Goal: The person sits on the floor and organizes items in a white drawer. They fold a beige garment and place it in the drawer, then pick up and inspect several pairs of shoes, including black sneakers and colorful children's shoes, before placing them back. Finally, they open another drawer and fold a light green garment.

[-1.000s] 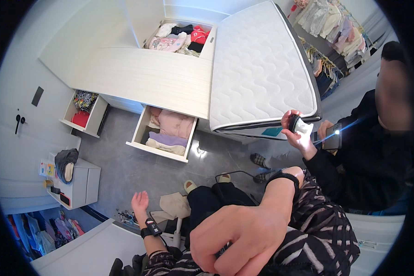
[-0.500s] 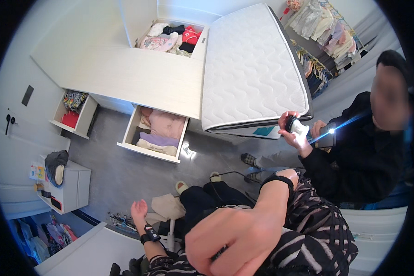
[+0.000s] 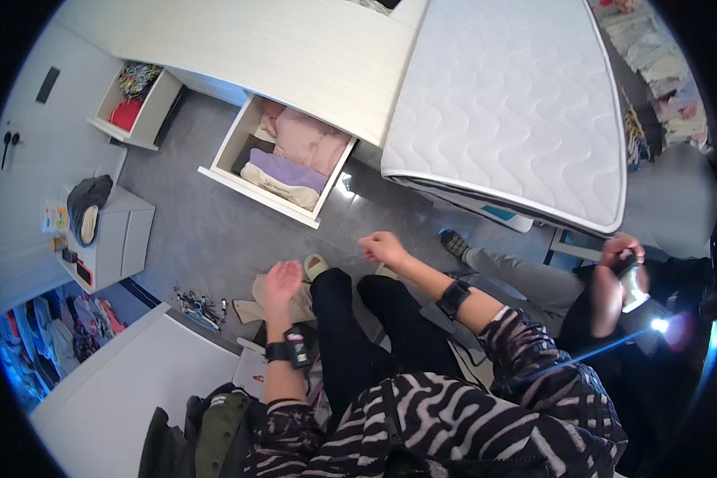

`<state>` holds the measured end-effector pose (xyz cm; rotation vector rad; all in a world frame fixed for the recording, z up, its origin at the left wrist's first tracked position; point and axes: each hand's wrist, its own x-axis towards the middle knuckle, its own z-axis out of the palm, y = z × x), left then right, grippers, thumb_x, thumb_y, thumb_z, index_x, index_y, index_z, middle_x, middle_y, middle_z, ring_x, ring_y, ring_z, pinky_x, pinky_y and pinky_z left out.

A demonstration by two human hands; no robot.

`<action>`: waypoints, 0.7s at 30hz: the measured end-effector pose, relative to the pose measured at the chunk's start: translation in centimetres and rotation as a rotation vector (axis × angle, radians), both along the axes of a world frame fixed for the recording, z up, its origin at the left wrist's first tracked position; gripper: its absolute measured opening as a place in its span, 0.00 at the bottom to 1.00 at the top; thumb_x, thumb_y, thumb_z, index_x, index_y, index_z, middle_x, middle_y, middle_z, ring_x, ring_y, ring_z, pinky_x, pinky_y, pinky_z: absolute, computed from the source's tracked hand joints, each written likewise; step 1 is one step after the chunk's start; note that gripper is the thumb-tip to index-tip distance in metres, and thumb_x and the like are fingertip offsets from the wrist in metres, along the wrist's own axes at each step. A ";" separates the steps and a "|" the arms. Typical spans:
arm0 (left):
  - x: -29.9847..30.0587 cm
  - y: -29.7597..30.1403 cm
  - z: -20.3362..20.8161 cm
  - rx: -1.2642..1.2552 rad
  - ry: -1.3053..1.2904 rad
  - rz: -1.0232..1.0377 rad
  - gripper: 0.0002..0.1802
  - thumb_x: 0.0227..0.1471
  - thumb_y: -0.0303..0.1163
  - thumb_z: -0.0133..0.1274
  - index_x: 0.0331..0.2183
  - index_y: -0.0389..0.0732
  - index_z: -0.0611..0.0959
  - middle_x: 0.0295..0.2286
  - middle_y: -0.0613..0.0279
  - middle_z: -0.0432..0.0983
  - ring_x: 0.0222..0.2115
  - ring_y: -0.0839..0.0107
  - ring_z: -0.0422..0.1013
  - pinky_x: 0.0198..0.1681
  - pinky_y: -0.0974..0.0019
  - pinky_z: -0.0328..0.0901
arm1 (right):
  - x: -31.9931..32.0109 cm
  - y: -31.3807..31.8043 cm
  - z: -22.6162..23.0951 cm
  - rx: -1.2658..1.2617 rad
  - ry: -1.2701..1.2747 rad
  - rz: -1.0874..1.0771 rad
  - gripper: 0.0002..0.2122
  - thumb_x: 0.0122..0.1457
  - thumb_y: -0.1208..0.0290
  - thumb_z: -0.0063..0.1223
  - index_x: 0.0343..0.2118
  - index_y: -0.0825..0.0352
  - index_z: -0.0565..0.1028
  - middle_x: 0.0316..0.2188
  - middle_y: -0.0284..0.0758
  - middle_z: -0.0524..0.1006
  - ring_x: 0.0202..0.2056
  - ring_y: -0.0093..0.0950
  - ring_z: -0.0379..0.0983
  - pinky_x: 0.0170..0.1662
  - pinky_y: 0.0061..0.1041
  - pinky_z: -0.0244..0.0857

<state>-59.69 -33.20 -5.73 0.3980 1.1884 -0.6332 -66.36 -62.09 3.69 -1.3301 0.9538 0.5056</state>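
My left hand (image 3: 284,282) is raised over the floor with its fingers apart and nothing in it. A beige cloth-like item (image 3: 261,296) lies just below and behind it. My right hand (image 3: 382,247) hangs in the air to its right, fingers curled in, with nothing visible in them. Ahead of both hands an open drawer (image 3: 256,205) holds folded clothes: a pink garment (image 3: 304,142), a purple one (image 3: 288,169) and a cream one (image 3: 279,188). Each of my wrists wears a black band.
A bare mattress (image 3: 510,103) lies at the right beside a pale bed platform (image 3: 295,56). A second open drawer (image 3: 155,111) and a small white cabinet (image 3: 127,239) are at the left. At the right edge a person's hand (image 3: 625,251) holds a black and white object near a bright light.
My right hand has dropped away from close in front of the camera to a spot over the floor. My left hand has moved up and right. The view has shifted, and the other person sits lower right.
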 end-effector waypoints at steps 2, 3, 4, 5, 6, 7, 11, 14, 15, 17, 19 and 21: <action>0.0 -6.4 -2.2 -0.045 0.063 -0.075 0.20 0.53 0.30 0.48 0.44 0.29 0.65 0.41 0.41 0.67 0.42 0.52 0.68 0.48 0.54 0.65 | -3.6 -3.8 -4.4 0.040 0.105 -0.234 0.12 0.56 0.63 0.52 0.27 0.68 0.73 0.20 0.32 0.73 0.21 0.22 0.70 0.25 0.22 0.67; 0.1 -9.6 -3.8 -0.115 0.092 -0.102 0.20 0.52 0.30 0.49 0.43 0.28 0.65 0.40 0.41 0.68 0.40 0.51 0.68 0.47 0.53 0.66 | -5.3 -5.7 -6.2 0.096 0.167 -0.385 0.11 0.56 0.64 0.51 0.29 0.68 0.72 0.21 0.32 0.73 0.22 0.23 0.70 0.26 0.23 0.68; -0.1 -12.6 -5.5 -0.127 0.099 -0.178 0.23 0.53 0.30 0.48 0.46 0.28 0.62 0.40 0.41 0.67 0.40 0.51 0.68 0.47 0.53 0.66 | -6.9 -7.6 -8.0 0.163 0.195 -0.527 0.10 0.57 0.65 0.50 0.29 0.68 0.72 0.22 0.32 0.73 0.23 0.24 0.71 0.27 0.23 0.69; -0.1 -15.4 -7.3 -0.218 0.135 -0.186 0.25 0.54 0.31 0.47 0.49 0.29 0.60 0.41 0.41 0.67 0.41 0.51 0.68 0.47 0.53 0.66 | -7.9 -9.4 -9.8 0.248 0.187 -0.666 0.09 0.58 0.66 0.49 0.29 0.67 0.72 0.23 0.32 0.73 0.23 0.25 0.71 0.29 0.23 0.70; -0.3 -17.8 -9.2 -0.249 0.019 -0.247 0.26 0.54 0.32 0.47 0.50 0.29 0.58 0.41 0.41 0.67 0.41 0.51 0.68 0.47 0.52 0.66 | -8.5 -11.0 -12.1 0.352 0.178 -0.912 0.09 0.59 0.66 0.47 0.28 0.67 0.71 0.24 0.32 0.74 0.24 0.25 0.71 0.31 0.24 0.70; -1.5 -19.5 -10.8 -0.304 -0.055 -0.261 0.28 0.54 0.33 0.47 0.51 0.30 0.57 0.42 0.41 0.66 0.41 0.51 0.68 0.47 0.52 0.66 | -9.7 -12.0 -14.1 0.437 0.187 -1.164 0.09 0.60 0.66 0.46 0.27 0.67 0.71 0.24 0.32 0.74 0.25 0.25 0.71 0.33 0.25 0.71; -3.1 -25.9 -16.7 -0.139 0.295 -0.355 0.30 0.55 0.37 0.46 0.53 0.33 0.55 0.44 0.41 0.65 0.43 0.51 0.68 0.47 0.50 0.65 | -12.2 -14.5 -22.2 0.603 0.227 -1.614 0.12 0.61 0.66 0.44 0.23 0.67 0.70 0.19 0.32 0.74 0.21 0.26 0.72 0.32 0.27 0.72; -3.6 -29.3 -22.1 -0.115 0.302 -0.395 0.29 0.55 0.39 0.45 0.53 0.35 0.58 0.45 0.45 0.66 0.44 0.52 0.68 0.48 0.49 0.64 | -11.9 -16.8 -29.0 0.671 0.158 -1.700 0.13 0.61 0.67 0.41 0.21 0.67 0.70 0.16 0.32 0.73 0.20 0.26 0.72 0.30 0.27 0.72; -3.7 -30.7 -24.4 -0.097 0.280 -0.410 0.28 0.56 0.40 0.45 0.53 0.35 0.59 0.46 0.46 0.66 0.44 0.52 0.68 0.48 0.49 0.64 | -11.7 -17.6 -31.4 0.663 0.136 -1.725 0.13 0.61 0.67 0.41 0.21 0.67 0.70 0.16 0.32 0.73 0.20 0.26 0.72 0.29 0.27 0.72; -3.6 -33.3 -29.5 -0.117 0.209 -0.452 0.28 0.56 0.41 0.45 0.53 0.36 0.59 0.48 0.46 0.65 0.46 0.53 0.67 0.48 0.49 0.64 | -11.1 -18.6 -37.1 0.646 0.007 -1.515 0.11 0.59 0.71 0.40 0.22 0.66 0.71 0.18 0.33 0.73 0.20 0.28 0.71 0.28 0.27 0.71; -3.2 -37.7 -34.7 -0.137 0.175 -0.511 0.30 0.55 0.45 0.44 0.53 0.37 0.59 0.52 0.48 0.61 0.48 0.56 0.66 0.50 0.50 0.63 | -10.1 -19.9 -43.3 0.595 -0.046 -1.402 0.08 0.58 0.71 0.41 0.24 0.65 0.71 0.20 0.34 0.72 0.22 0.29 0.71 0.27 0.29 0.71; -2.3 -41.5 -39.2 -0.144 0.157 -0.466 0.35 0.54 0.54 0.41 0.53 0.38 0.58 0.54 0.51 0.58 0.53 0.55 0.60 0.53 0.48 0.56 | -9.2 -21.0 -49.9 0.478 -0.114 -1.244 0.08 0.58 0.68 0.45 0.25 0.64 0.71 0.21 0.35 0.73 0.24 0.28 0.72 0.28 0.29 0.70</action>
